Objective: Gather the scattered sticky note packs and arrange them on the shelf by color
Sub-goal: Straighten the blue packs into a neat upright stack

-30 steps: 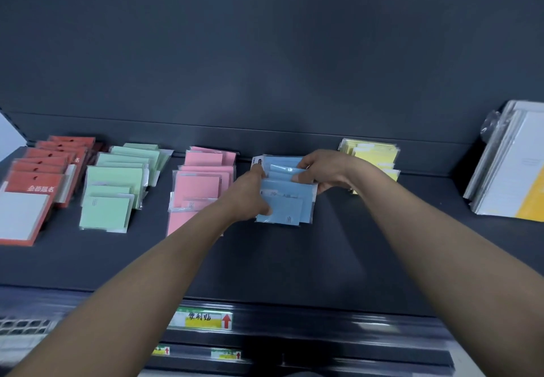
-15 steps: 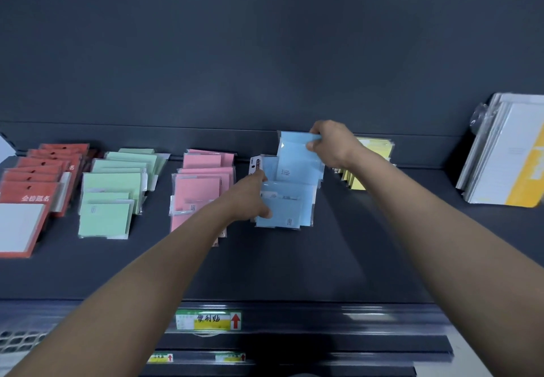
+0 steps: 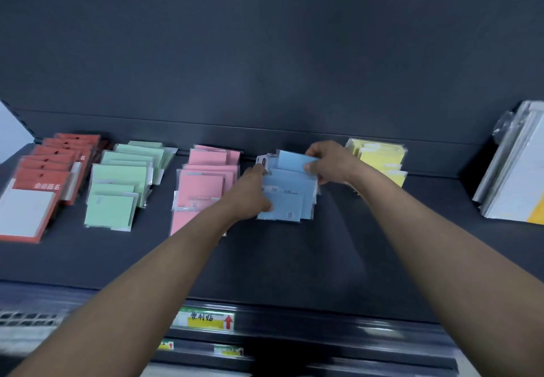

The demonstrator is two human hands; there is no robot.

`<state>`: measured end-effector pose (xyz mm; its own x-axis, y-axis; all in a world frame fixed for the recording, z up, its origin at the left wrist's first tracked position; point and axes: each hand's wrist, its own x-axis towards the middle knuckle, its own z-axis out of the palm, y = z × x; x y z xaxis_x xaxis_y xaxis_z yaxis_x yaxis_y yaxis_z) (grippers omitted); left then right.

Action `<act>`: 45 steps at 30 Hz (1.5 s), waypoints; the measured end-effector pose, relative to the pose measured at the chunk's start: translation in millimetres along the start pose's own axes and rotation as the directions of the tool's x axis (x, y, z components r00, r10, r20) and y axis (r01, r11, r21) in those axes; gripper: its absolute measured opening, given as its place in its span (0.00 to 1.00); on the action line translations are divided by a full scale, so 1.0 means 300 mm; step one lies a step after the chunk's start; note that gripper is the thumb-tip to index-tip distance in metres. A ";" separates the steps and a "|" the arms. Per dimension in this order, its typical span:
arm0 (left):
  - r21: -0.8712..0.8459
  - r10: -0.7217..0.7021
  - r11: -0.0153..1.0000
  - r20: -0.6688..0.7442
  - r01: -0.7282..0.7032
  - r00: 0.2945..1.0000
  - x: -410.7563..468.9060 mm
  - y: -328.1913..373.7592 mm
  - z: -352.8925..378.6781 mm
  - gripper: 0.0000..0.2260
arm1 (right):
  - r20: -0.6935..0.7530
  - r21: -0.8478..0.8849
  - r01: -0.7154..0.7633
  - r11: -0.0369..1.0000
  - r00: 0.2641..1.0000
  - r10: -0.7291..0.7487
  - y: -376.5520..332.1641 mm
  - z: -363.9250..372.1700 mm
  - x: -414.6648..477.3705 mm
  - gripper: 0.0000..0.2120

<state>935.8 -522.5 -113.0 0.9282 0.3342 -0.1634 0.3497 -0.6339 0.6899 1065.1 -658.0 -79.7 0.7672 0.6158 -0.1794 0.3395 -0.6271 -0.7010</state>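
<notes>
Rows of sticky note packs lie on the dark shelf [image 3: 294, 259]: green [image 3: 117, 182], pink [image 3: 203, 182], blue [image 3: 287, 200] and yellow [image 3: 379, 158], left to right. My right hand [image 3: 326, 164] pinches one blue pack [image 3: 290, 162] by its right edge at the back of the blue row. My left hand [image 3: 250, 194] rests against the left side of the blue row, thumb at its lower left corner, fingers curled on the packs' edge. Part of the pink row is hidden by my left forearm.
Red-orange packs [image 3: 47, 176] fill the far left of the shelf. White and yellow folders [image 3: 518, 167] lean at the far right. The shelf's front rail carries a price label [image 3: 206, 319]. A dark back panel rises behind the rows.
My right hand lifted a blue pack up from the row half a second ago and has now lowered it onto the back of the blue row. My left hand stayed at the row's left side.
</notes>
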 end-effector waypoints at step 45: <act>0.014 0.356 0.934 0.015 -0.356 0.934 0.024 -0.068 -0.005 0.15 | 0.131 -0.066 -0.101 0.993 0.985 0.109 0.008 0.000 -0.009 0.20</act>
<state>935.3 -506.2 -127.1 0.9937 0.0757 0.0823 -0.0024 -0.7213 0.6926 1063.8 -661.1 -80.8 0.7217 0.6008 -0.3437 0.2955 -0.7165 -0.6319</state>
